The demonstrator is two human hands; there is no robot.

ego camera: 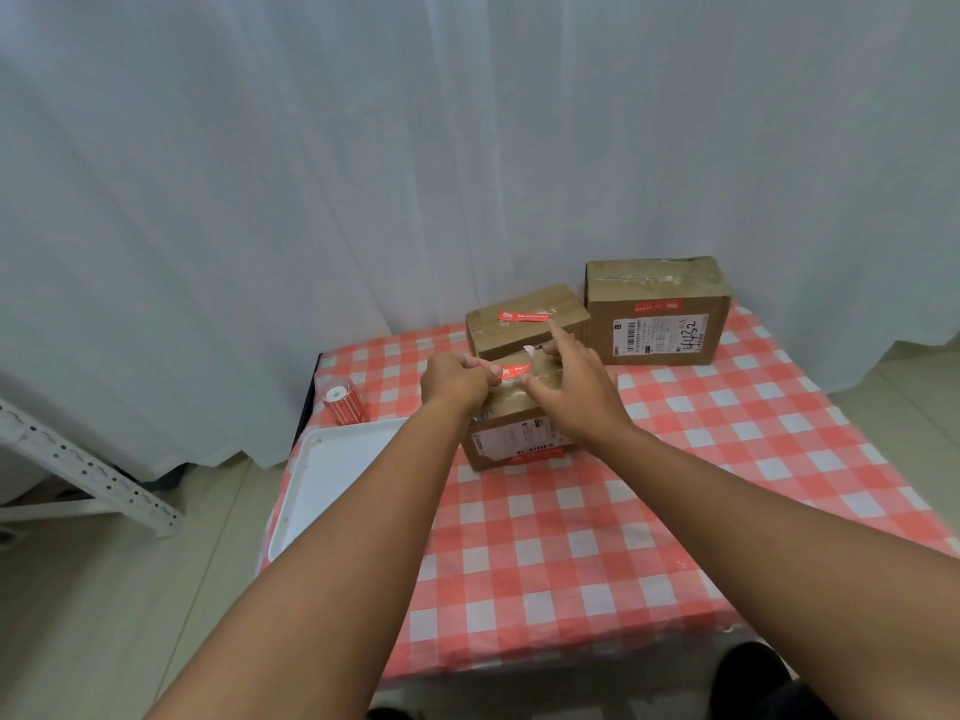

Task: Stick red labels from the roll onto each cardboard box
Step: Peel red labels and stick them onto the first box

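Three cardboard boxes stand on the checked table. Over the nearest box my left hand pinches the left end of a red label that lies across the box's top. My right hand rests on the same top with fingers spread, touching the label's right part. The middle box behind it carries a red label on top. The large box at the back right has a red strip on its front. The roll of red labels lies at the table's left edge.
A white tray sits on the table's left side, just in front of the roll. The red-and-white checked cloth covers the table. A white curtain hangs behind, and a white metal rack leg stands on the floor at the left.
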